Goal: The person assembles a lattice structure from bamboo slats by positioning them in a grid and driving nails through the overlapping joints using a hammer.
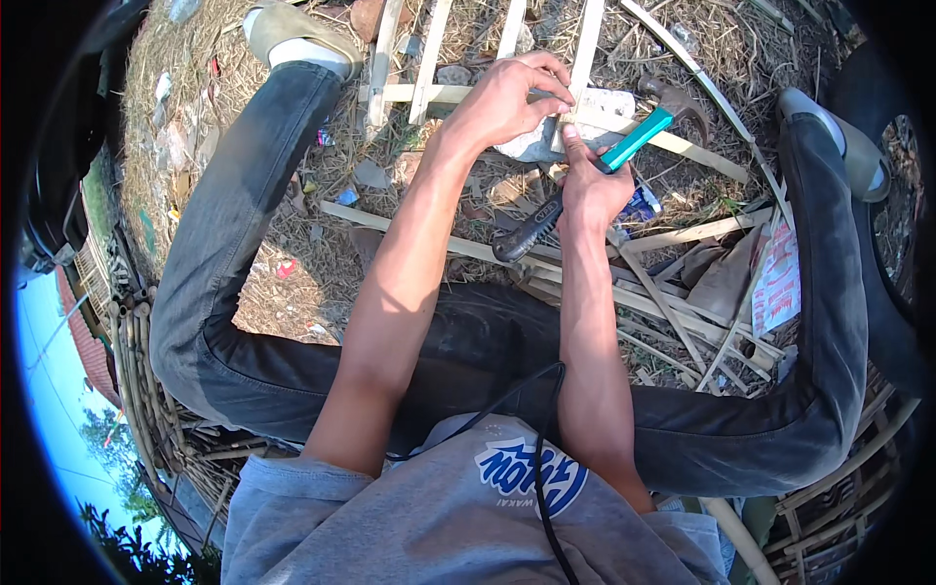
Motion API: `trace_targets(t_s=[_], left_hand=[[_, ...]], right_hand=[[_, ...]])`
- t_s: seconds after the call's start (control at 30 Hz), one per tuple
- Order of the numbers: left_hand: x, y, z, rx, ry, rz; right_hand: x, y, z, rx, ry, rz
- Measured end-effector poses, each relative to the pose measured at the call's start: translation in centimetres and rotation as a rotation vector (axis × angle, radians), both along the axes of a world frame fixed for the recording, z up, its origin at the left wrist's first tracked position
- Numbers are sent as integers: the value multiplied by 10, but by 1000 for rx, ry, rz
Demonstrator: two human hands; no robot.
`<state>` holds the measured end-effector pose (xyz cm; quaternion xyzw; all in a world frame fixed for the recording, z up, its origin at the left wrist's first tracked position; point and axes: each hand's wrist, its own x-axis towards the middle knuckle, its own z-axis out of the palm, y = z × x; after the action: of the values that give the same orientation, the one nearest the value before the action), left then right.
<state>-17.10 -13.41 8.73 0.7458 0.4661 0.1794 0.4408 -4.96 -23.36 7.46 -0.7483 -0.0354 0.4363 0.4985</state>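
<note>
My left hand point(509, 100) reaches in over a bamboo strip point(582, 60), its thumb and fingertips pinched close to where that strip meets a crosswise strip point(697, 151). Whatever lies between the fingertips is too small to make out. My right hand point(593, 190) is closed around the middle of a claw hammer point(639, 138) with a teal and black handle. Its rusty head points far right and its black grip sticks out left of my wrist. My right thumb presses up against the same joint. A pale stone block point(531, 146) sits under the crossing.
More upright strips point(429, 63) stand across the crosspiece. Loose bamboo strips point(673, 312) lie piled between my legs, near a red-and-white printed sheet point(777, 278) and a blue packet point(642, 205). A black cable point(541, 458) hangs down my shirt. Straw and litter cover the ground.
</note>
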Motion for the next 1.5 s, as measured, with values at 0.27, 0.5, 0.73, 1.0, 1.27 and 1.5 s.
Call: trace_targets(t_s=[0.27,0.5,0.73,1.0,1.27,1.5], left_hand=[[0,-16,-12,184,-78,52],[15,-36,-21,214,-90,214],[24,-52,-25,489,-36,321],[11,-6,-2,-158,-57,327],[50,55,-9,-272,282,122],[56,19,-39,-310,-126,512]], right_hand=[[-2,0,3,-35,14,25],[1,-2,-7,-25,12,34],[7,0,-2,-2,35,57],[15,1,-1,33,123,56],[16,3,1,2,149,42],[14,6,0,-14,93,110]])
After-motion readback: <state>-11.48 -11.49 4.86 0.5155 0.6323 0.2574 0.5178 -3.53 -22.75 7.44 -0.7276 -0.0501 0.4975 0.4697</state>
